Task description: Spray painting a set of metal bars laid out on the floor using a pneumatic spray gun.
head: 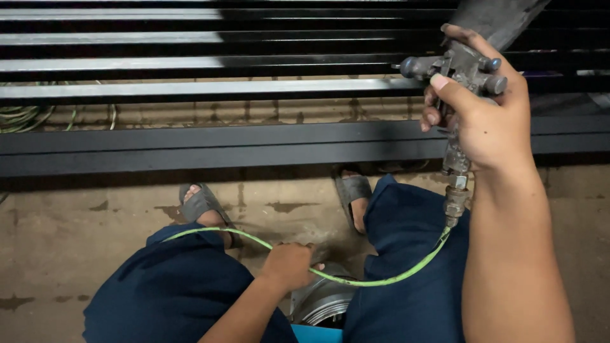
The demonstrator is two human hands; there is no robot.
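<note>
My right hand point(486, 105) grips a grimy metal spray gun point(467, 70), its nozzle pointing left at a row of horizontal metal bars point(190, 89). The bars are bare grey on the left and black on the right. A thin green hose point(381, 276) runs from the gun's bottom fitting down across my lap. My left hand point(289, 263) is closed around that hose between my knees. A thick black beam point(222, 146) lies along the bottom of the bars, just beyond my feet.
I squat in dark blue trousers with grey sandals point(203, 203) on a stained concrete floor point(57, 241). A round metal container point(324, 302) sits between my legs, with a blue object point(318, 335) below it. Green wires point(25, 114) lie behind the bars at left.
</note>
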